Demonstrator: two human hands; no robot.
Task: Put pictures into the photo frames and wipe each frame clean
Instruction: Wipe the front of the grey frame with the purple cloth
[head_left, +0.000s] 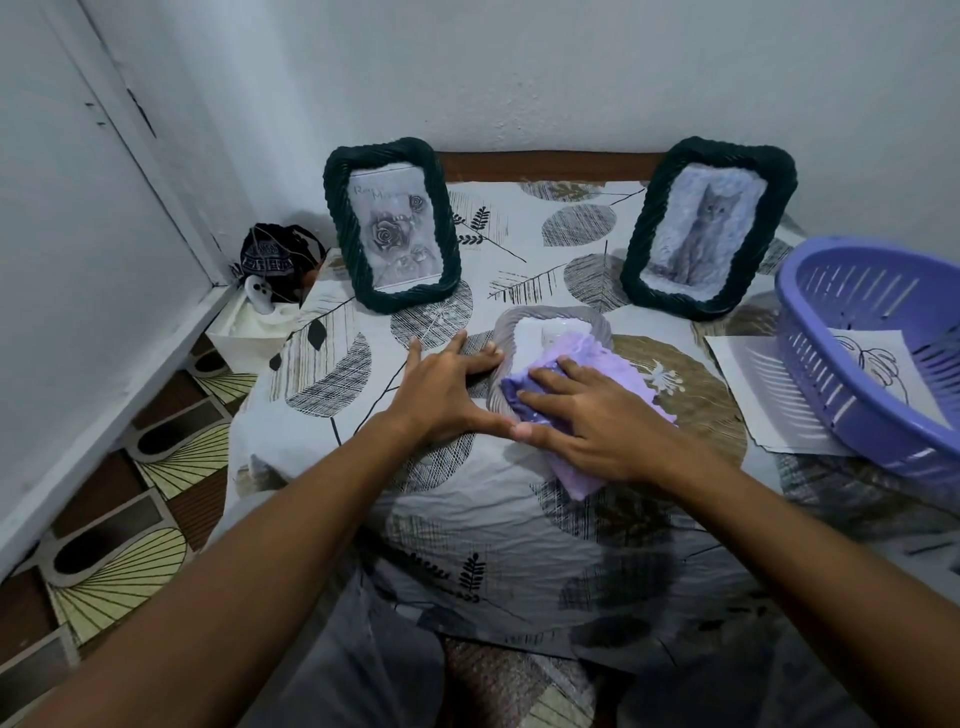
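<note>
Left hand (447, 387): fingers spread flat, touching the left edge of the grey frame (524, 325) lying mid-table. Right hand (582, 415): fingers extended, pressing the purple cloth (587, 353) onto that frame.

Photo frames: 3, that is 2 dark frames (390, 223) (707, 228) standing and 1 pale frame (501, 332) lying flat
Cloths: 1 purple cloth (613, 358)
Baskets: 1 purple basket (852, 395)
Loose paper sheets: 1 sheet (748, 384), possibly more under the basket
Hands: 2, left hand (441, 387) and right hand (587, 421)
</note>
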